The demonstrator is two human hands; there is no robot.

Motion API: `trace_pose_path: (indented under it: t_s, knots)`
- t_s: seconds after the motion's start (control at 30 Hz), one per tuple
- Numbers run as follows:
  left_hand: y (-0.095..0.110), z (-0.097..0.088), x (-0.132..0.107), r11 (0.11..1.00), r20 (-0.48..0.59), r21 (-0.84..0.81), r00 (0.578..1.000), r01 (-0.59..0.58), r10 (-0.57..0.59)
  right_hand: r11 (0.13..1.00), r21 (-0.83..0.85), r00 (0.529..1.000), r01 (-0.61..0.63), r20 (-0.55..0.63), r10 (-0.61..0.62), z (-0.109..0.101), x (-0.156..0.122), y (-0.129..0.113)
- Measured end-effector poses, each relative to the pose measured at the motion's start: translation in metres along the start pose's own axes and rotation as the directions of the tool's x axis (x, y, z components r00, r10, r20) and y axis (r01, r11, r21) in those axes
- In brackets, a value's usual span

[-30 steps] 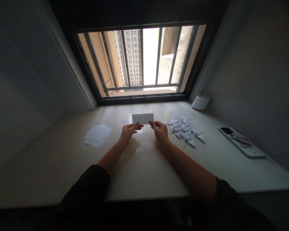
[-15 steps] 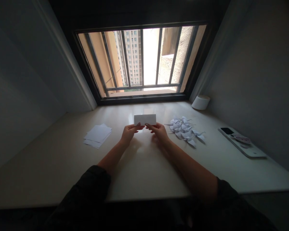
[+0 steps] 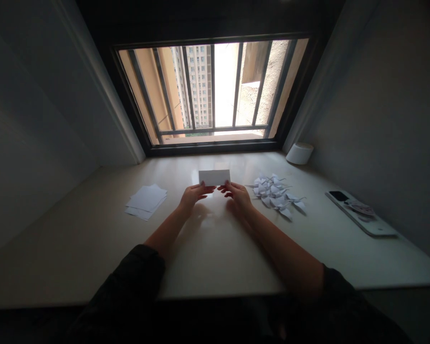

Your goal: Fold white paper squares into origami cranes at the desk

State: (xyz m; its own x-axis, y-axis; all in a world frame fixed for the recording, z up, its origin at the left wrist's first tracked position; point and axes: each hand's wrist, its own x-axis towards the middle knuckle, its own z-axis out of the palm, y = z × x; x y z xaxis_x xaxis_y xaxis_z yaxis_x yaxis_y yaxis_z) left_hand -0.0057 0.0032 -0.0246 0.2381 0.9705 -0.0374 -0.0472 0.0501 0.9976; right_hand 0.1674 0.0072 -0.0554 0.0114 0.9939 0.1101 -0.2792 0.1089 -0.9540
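A white sheet of paper (image 3: 214, 177), folded into a rectangle, is held up above the pale sill by both hands. My left hand (image 3: 193, 197) pinches its lower left corner, thumb in front and fingers behind. At the lower right corner my right hand (image 3: 237, 195) grips it the same way. To the right lies a heap of several folded paper cranes (image 3: 274, 193), close to my right hand. A small stack of white paper sheets (image 3: 146, 200) rests on the left, apart from my left hand.
A phone (image 3: 360, 215) with a round grip on its back lies at the right by the wall. Near the window's right corner stands a white cylindrical object (image 3: 300, 153). The barred window (image 3: 211, 152) closes off the far side of the sill (image 3: 215, 253).
Both thumbs have slid outward along the paper's lower edge, from near its middle to its two corners. The folded paper stays at about the same place.
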Motion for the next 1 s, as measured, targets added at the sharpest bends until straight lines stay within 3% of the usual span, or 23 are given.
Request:
trace_pose_path:
  t_s: [0.13,0.2,0.27,0.4,0.47,0.63,0.9,1.0]
  knots:
    - [-0.001,0.001,0.001,0.985,-0.044,0.159,0.996,-0.068,0.075,0.992,-0.12,0.995,0.049,-0.085,-0.059,-0.002,0.002,0.002]
    - [-0.002,0.001,0.001,0.963,-0.089,0.249,0.988,-0.102,0.128,0.956,-0.251,0.966,0.152,-0.165,-0.197,-0.002,0.002,-0.001]
    - [-0.004,0.001,0.001,0.937,-0.116,0.322,0.977,-0.133,0.179,0.858,-0.426,0.902,0.287,-0.18,-0.392,-0.003,0.0,-0.005]
    - [-0.007,0.002,-0.002,0.876,-0.114,0.453,0.964,-0.166,0.242,0.582,-0.687,0.827,0.435,0.049,-0.56,-0.001,-0.008,-0.015]
    - [-0.007,0.003,-0.003,0.861,-0.096,0.474,0.961,-0.186,0.26,0.523,-0.728,0.817,0.444,0.089,-0.57,0.002,-0.012,-0.018]
    - [-0.007,0.005,-0.001,0.884,-0.056,0.412,0.962,-0.221,0.267,0.529,-0.739,0.822,0.418,0.059,-0.566,0.004,-0.014,-0.02]
    - [-0.01,0.001,0.005,0.975,-0.135,0.198,0.982,-0.104,0.132,0.55,-0.729,0.821,0.408,0.029,-0.571,0.002,-0.012,-0.018]
    - [-0.006,0.0,0.003,0.956,-0.187,0.234,0.956,-0.179,0.225,0.59,-0.698,0.833,0.405,0.016,-0.553,0.002,-0.012,-0.019]
